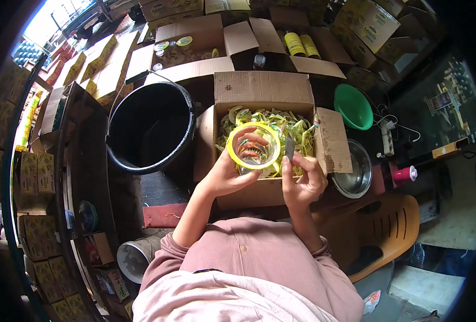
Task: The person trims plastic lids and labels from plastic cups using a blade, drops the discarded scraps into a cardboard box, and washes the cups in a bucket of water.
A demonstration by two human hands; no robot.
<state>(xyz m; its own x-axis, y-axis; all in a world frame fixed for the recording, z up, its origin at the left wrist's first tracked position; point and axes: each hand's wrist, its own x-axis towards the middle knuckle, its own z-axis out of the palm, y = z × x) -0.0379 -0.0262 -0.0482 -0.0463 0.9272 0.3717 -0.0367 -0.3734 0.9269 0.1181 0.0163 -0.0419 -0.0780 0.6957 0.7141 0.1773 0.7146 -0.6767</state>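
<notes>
The word "Lemon" could be read on the printed cardboard box at the upper right, with a smaller mark above it too small to make out. The yellow bottles at the back bore dark print, the stacked cartons at the left had printed panels, and a carton low on the left carried lettering, all illegible.
</notes>
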